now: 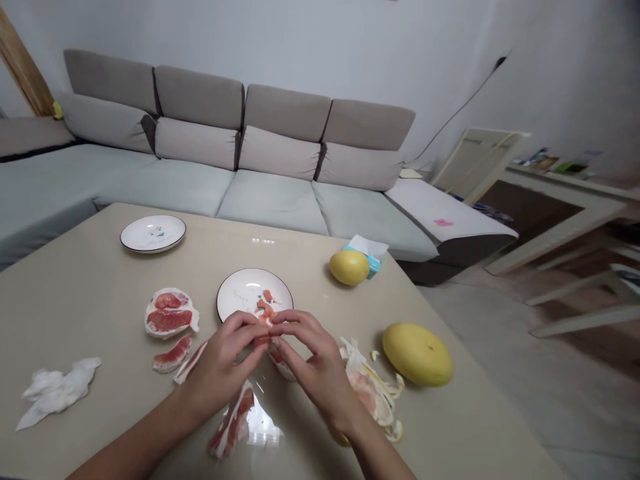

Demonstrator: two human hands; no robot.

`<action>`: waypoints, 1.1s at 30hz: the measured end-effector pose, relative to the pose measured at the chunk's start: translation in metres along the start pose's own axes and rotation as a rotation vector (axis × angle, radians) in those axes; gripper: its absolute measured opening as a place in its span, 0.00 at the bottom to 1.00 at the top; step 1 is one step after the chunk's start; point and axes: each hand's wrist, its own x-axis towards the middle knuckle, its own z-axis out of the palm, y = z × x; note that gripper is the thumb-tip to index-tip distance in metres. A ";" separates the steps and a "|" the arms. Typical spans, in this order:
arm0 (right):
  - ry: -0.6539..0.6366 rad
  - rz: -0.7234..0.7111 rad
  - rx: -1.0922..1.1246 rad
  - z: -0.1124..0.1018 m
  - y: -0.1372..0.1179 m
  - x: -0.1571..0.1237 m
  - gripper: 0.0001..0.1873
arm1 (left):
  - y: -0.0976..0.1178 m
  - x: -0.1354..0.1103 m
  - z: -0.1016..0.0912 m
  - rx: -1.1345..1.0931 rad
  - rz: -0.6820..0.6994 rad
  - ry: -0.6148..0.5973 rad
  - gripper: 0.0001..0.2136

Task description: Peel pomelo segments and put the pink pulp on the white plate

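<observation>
My left hand [225, 363] and my right hand [310, 363] meet above the front rim of a white plate [249, 289], their fingertips pinching a small piece of red pomelo flesh [263, 340]. More flesh [265, 308] lies on that plate. To the left are pomelo segments in white pith [169, 315], and another [233, 421] lies below my wrists. Right of my right hand is a heap of torn peel and pith [373, 393]. Beyond it sits a whole yellow pomelo [417, 355], and a smaller one [349, 267] is further back.
The beige table [100, 287] ends at a corner on the right, with floor beyond. A second white plate [153, 233], a crumpled tissue [56, 393] and a tissue box [370, 257] stand on it. A grey sofa [270, 200] runs behind the table.
</observation>
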 end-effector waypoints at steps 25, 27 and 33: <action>-0.023 0.489 -0.555 -0.102 0.050 -0.063 0.09 | -0.008 0.005 0.004 -0.907 -0.716 -0.039 0.11; 0.022 0.460 -0.616 -0.099 0.047 -0.062 0.12 | -0.009 0.006 0.005 -0.929 -0.725 -0.032 0.12; 0.069 0.327 -0.099 -0.042 0.018 -0.027 0.22 | -0.009 0.006 0.009 -0.841 -0.661 -0.047 0.14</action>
